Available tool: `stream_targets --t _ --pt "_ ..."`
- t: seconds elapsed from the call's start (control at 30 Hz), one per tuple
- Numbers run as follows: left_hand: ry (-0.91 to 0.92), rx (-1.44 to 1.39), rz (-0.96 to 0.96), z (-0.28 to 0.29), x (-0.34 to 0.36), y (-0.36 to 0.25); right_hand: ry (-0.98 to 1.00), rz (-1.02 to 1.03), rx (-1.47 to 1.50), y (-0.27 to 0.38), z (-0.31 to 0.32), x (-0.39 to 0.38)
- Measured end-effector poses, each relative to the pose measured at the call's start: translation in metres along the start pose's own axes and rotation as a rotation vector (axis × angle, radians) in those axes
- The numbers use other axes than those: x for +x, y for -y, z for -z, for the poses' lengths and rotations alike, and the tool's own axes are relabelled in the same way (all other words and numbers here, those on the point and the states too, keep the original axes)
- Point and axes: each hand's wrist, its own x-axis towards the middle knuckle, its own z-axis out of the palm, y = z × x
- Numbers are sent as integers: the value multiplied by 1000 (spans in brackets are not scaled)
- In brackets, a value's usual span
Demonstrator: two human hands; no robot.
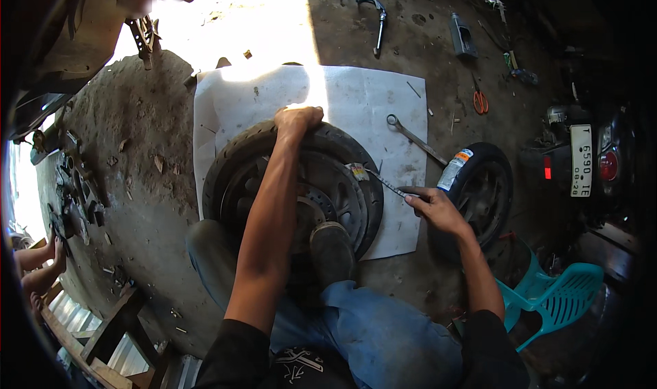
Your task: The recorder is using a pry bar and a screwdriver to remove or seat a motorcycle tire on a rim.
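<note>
White sheeting [404,228] on a grimy floor [154,190] bore the larger wheel [311,177] at centre, the left hand [298,119] bent over its far edge, finger grip impossible to tell, and the right hand [438,211] with fingers closed round a metal lever [392,187] angled toward its right side. If the shoe [333,248] on that wheel shifted, the lever might slip and scrape it; a wrench [417,141] and smaller wheel [479,204] crowded the right, wider floor lying left.

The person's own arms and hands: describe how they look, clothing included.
A loose, plain black fabric left sleeve and a matching right sleeve end above bare forearms. The ungloved left hand and ungloved right hand show no visible watch or bracelet at the wrists.
</note>
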Motion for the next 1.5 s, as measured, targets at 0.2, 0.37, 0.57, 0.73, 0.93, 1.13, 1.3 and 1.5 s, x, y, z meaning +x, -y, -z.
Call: stream_targets --t 0.2,0.37,0.57,0.73,0.93,1.13,1.3,1.5 --pt "-34 -10 -49 -4 3 4 402 -252 14 31 30 66" --pt "9 18 -39 -6 5 3 485 -273 -79 65 40 93" --pt "-74 20 -28 -9 9 1 595 -305 -147 71 44 129" --pt "-48 -19 4 -4 5 1 695 -426 -105 87 41 146" --pt "-148 -116 5 -8 7 -1 771 -671 297 87 18 104" --pt "-311 -200 -6 -17 12 1 859 -650 680 69 -19 105" --pt "-255 -91 -45 -15 9 -1 563 -644 906 52 -58 78" --pt "-186 -71 -13 -19 12 -3 241 -497 877 64 -96 50"
